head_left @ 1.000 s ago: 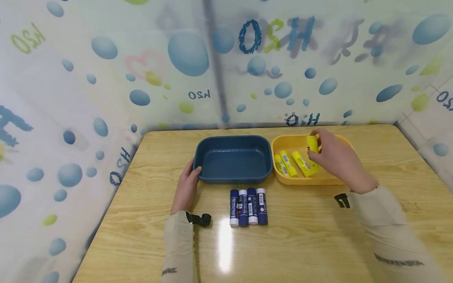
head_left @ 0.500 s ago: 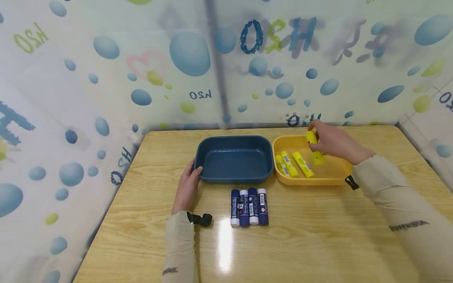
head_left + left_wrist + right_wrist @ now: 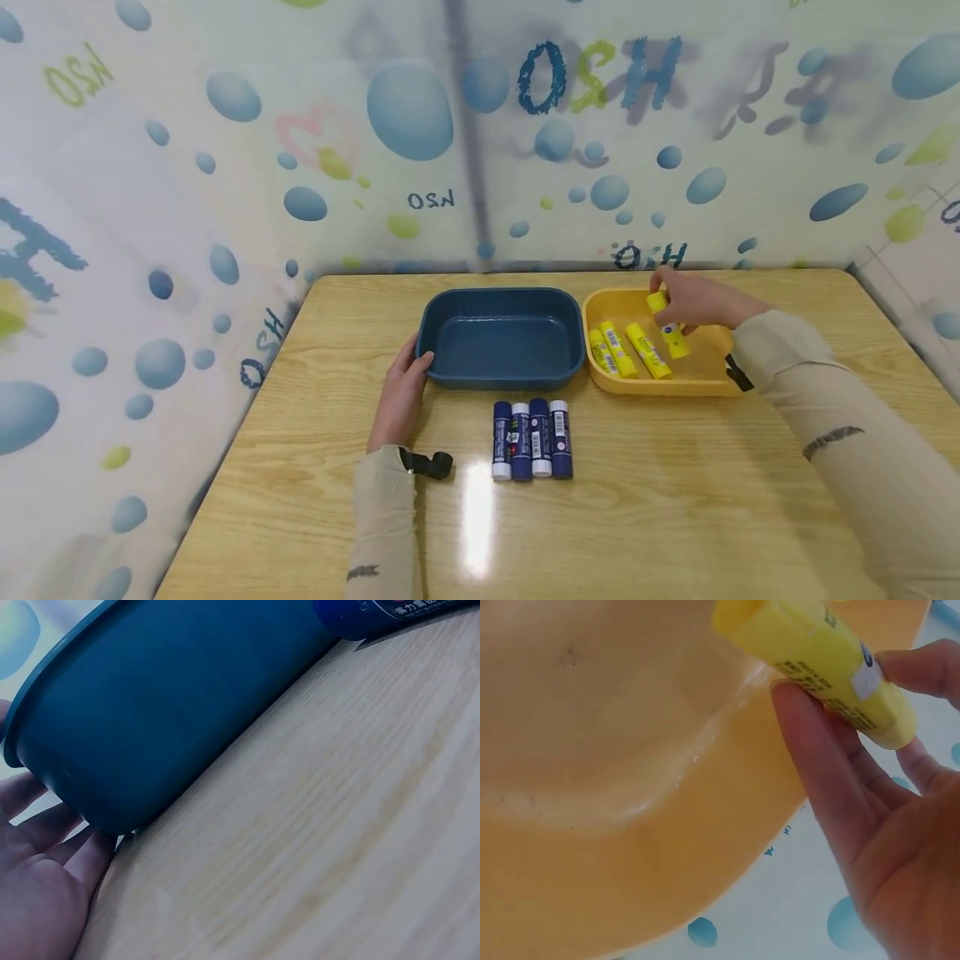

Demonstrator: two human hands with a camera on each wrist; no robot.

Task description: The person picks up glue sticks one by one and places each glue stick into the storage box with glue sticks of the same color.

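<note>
My left hand (image 3: 400,396) holds the left end of the dark blue tray (image 3: 501,383), thumb at the rim and fingers along the outer wall. In the left wrist view those fingers (image 3: 56,832) touch the wall near its base. With thumb and fingers, my right hand (image 3: 693,302) pinches a yellow glue stick (image 3: 673,340) by its upper part, tilted over the yellow tray (image 3: 660,387). The right wrist view shows this glue stick (image 3: 817,671) between thumb and fingertips. Three other yellow glue sticks (image 3: 648,351) lie in the yellow tray's left and middle part.
Several blue-and-white glue sticks (image 3: 521,442) lie side by side on the wooden table (image 3: 637,500), in front of the blue tray. The two trays stand side by side near the table's back edge. A patterned wall covering (image 3: 480,167) rises behind.
My right hand still pinches the yellow glue stick and has shifted slightly over the yellow tray, the stick tilting more. The left hand keeps its place on the blue tray.
</note>
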